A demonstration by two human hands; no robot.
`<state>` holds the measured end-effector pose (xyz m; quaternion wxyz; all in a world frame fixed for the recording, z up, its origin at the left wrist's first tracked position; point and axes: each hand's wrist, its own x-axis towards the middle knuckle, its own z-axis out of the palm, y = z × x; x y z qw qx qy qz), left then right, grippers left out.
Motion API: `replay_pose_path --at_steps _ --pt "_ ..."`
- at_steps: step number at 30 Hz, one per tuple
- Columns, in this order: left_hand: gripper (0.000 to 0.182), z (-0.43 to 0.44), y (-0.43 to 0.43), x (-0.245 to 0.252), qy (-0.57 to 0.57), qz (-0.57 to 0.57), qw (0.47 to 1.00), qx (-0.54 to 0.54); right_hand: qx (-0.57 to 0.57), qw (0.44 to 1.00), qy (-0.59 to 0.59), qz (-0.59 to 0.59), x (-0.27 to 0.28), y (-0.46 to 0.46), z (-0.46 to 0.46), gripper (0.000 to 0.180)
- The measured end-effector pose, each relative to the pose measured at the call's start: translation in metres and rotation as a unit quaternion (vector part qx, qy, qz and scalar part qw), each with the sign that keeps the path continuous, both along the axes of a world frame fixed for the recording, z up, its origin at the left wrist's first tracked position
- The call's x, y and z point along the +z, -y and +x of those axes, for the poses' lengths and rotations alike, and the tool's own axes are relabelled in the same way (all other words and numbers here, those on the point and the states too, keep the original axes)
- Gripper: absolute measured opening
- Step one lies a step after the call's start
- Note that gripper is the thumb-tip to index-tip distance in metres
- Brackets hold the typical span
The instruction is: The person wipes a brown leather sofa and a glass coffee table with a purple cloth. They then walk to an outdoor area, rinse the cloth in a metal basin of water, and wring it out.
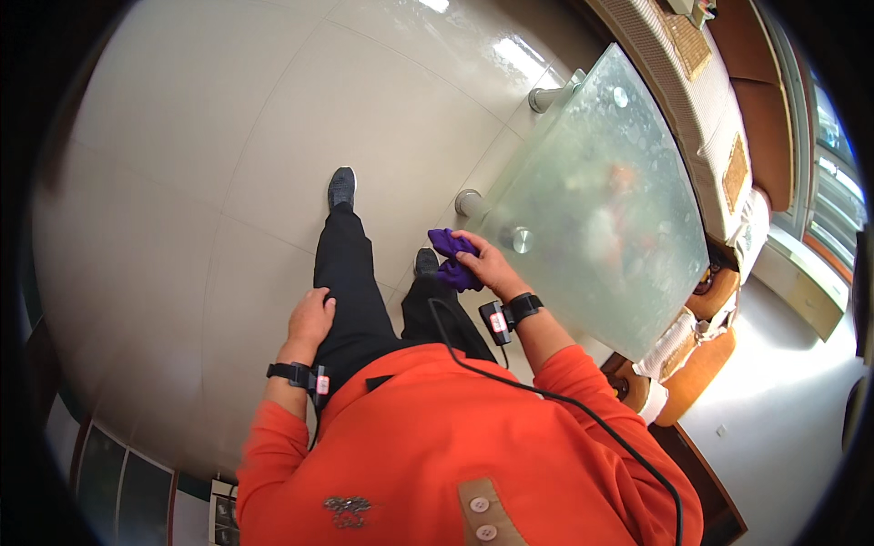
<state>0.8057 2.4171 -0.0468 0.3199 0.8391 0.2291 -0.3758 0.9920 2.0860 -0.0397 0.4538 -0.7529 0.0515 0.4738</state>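
Observation:
My right hand (490, 265) is closed around a bunched purple cloth (454, 263), held beside the near left corner of a frosted glass table (601, 205). The cloth hangs above my right shoe (426, 262). My left hand (313, 317) hangs by my left thigh with its fingers curled; nothing shows in it, though its palm is hidden. The glass top looks wet or smeared, with round metal discs (522, 239) on it.
A sofa with a ribbed cream cover (710, 130) runs along the table's far side. Metal table legs (470, 203) stand on the tiled floor (273, 136). A wooden armrest (703, 372) is at the right. A black cable (560, 396) crosses my orange top.

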Motion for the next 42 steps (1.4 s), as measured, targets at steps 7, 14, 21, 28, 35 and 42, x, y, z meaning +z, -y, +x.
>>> replay_pose_path --at_steps 7,14,21,28,35,42 --pt "0.060 0.058 -0.055 -0.031 -0.059 -0.046 0.996 -0.044 -0.002 0.994 0.080 -0.079 -0.043 -0.070 -0.004 0.040" --pt "0.083 0.083 -0.022 -0.078 -0.148 0.005 0.986 -0.075 0.025 0.971 0.164 -0.171 -0.146 -0.072 0.034 0.038" --pt "0.057 0.086 -0.003 -0.119 -0.126 0.072 0.982 -0.122 -0.146 0.790 0.381 -0.457 -0.262 0.001 0.127 0.032" --pt "0.036 0.075 -0.005 -0.130 -0.024 0.063 0.996 -0.061 -0.273 0.711 0.201 -0.616 -0.326 0.076 0.164 0.037" --pt "0.029 0.081 -0.002 -0.127 -0.037 0.056 0.995 -0.069 -0.192 0.723 0.260 -0.611 -0.337 0.048 0.043 0.040" --pt "0.028 0.086 -0.007 -0.132 -0.049 0.050 0.995 -0.067 -0.356 0.699 0.070 -0.616 -0.329 0.071 0.112 0.038"
